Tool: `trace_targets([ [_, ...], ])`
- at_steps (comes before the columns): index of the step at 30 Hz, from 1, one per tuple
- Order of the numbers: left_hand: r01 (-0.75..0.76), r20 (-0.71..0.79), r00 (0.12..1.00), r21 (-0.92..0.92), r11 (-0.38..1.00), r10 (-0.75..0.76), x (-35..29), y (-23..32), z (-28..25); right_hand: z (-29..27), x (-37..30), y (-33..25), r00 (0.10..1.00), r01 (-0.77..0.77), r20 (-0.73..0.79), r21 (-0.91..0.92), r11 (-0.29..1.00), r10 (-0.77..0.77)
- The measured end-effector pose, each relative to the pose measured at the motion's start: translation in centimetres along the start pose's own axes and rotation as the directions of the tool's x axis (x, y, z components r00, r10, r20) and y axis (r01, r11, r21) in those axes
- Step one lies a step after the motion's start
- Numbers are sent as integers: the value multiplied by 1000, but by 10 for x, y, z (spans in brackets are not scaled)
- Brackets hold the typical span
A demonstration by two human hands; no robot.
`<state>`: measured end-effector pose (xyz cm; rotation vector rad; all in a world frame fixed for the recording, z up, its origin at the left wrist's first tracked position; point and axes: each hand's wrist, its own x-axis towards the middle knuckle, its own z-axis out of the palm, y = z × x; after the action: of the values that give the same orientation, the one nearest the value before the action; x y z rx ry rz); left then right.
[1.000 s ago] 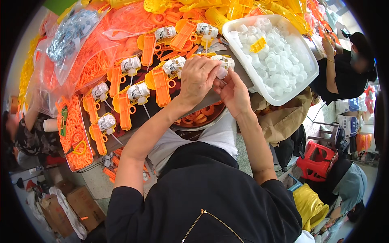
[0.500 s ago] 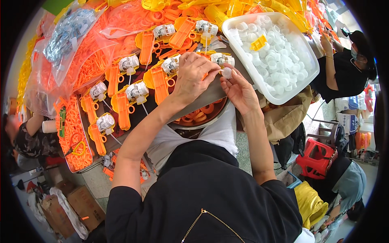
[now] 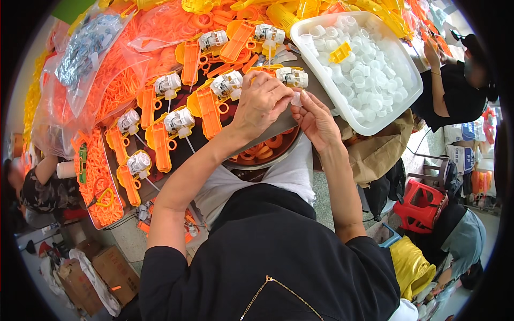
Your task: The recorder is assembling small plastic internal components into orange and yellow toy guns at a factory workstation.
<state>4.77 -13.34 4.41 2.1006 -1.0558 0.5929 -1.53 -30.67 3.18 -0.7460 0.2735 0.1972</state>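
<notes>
My right hand [image 3: 317, 120] pinches a small translucent white plastic cap [image 3: 296, 99] between thumb and fingers. Right beside it, my left hand [image 3: 261, 102] has its fingertips closed and meeting the cap; whatever they hold is hidden behind the fingers. Both hands are above the table's near edge. Around them lie several half-assembled orange and yellow toy guns [image 3: 208, 113] with white mechanism units [image 3: 227, 84]. One white unit [image 3: 293, 77] rests just beyond my fingertips.
A white tub [image 3: 369, 127] of translucent caps stands to the right, a yellow piece [image 3: 340, 52] on top. Orange parts heap at the back, beside a clear bag of bluish parts [image 3: 88, 51]. A bowl [image 3: 267, 160] of orange rings sits below my hands. Co-workers sit at both sides.
The cap has come closer to my left fingertips, and my two hands now meet around it. The view has shifted slightly.
</notes>
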Motion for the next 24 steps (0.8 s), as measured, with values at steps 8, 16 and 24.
trace_targets([
  [8,85,114,991,-82,993,-76,-23,4,-9,30,-17,13,884,276,60,-868,413,-465],
  [16,131,69,988,69,989,-135,-14,19,-5,32,-9,15,641,436,297,-900,17,-708],
  [24,138,40,987,276,951,-155,-2,-16,-7,36,-36,4,566,473,449,-864,-173,-692],
])
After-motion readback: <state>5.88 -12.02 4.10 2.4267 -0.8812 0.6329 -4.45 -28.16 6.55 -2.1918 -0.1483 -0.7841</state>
